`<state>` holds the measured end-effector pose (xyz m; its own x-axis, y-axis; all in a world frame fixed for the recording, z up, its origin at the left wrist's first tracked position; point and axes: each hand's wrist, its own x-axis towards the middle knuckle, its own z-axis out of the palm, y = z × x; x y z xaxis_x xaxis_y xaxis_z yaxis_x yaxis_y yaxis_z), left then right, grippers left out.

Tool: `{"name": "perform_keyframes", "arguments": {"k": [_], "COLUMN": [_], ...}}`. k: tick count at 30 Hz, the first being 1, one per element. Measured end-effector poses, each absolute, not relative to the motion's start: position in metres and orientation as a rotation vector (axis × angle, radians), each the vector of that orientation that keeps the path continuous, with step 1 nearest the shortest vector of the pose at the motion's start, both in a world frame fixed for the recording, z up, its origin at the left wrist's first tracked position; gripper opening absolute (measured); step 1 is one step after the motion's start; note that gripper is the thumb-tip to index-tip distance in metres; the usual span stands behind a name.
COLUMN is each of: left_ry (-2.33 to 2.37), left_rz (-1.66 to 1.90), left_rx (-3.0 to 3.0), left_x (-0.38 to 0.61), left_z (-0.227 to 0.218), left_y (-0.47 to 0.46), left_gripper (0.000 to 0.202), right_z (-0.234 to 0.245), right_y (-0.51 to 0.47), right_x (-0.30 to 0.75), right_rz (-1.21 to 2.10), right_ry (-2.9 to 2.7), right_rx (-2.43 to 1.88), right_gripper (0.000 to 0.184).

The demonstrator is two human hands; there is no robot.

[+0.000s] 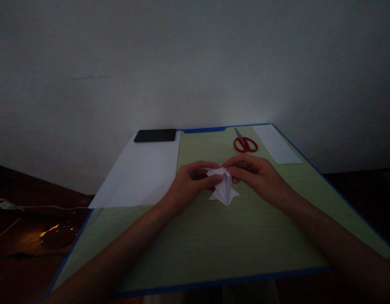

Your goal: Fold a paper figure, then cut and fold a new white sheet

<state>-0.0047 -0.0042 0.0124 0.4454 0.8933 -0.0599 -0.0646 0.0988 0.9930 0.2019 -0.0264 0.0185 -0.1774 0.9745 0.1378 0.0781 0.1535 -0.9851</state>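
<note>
Left hand [190, 179] and right hand [256, 173] pinching top of folded white paper figure [224, 190], fingers closed on it from both sides. Figure's lower points resting on green surface [214, 236], near middle. Lying beyond: white sheet [141, 173] at left, black phone [155, 135] on its far edge, red scissors [245, 143], paper strip [276, 144] at far right.

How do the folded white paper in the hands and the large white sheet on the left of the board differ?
The folded paper is small, creased into pleats and points; the large sheet is bigger, flat and unfolded. The folded paper is pinched by the left hand and right hand; the large sheet lies untouched, a black phone at its far edge. Both are white paper.
</note>
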Motion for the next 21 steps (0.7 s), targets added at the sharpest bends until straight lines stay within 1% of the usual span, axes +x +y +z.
{"name": "perform_keyframes", "arguments": {"k": [9,16,21], "left_ry": [0.842,0.853,0.847], "left_rz": [0.823,0.832,0.835], "left_rx": [1.25,1.266,1.238], "left_x": [-0.005,-0.004,-0.003], "left_z": [0.011,0.014,0.012], "left_y": [-0.004,-0.006,-0.006], "left_gripper": [0.034,0.031,0.035], "right_z": [0.018,0.007,0.005], "right_y": [-0.026,-0.026,-0.025], "right_x": [0.201,0.203,0.203], "right_rz": [1.185,1.323,1.354], "right_ry": [-1.47,-1.382,-1.355], "right_rx": [-1.093,-1.005,-0.987], "right_gripper": [0.015,0.017,0.017]}}
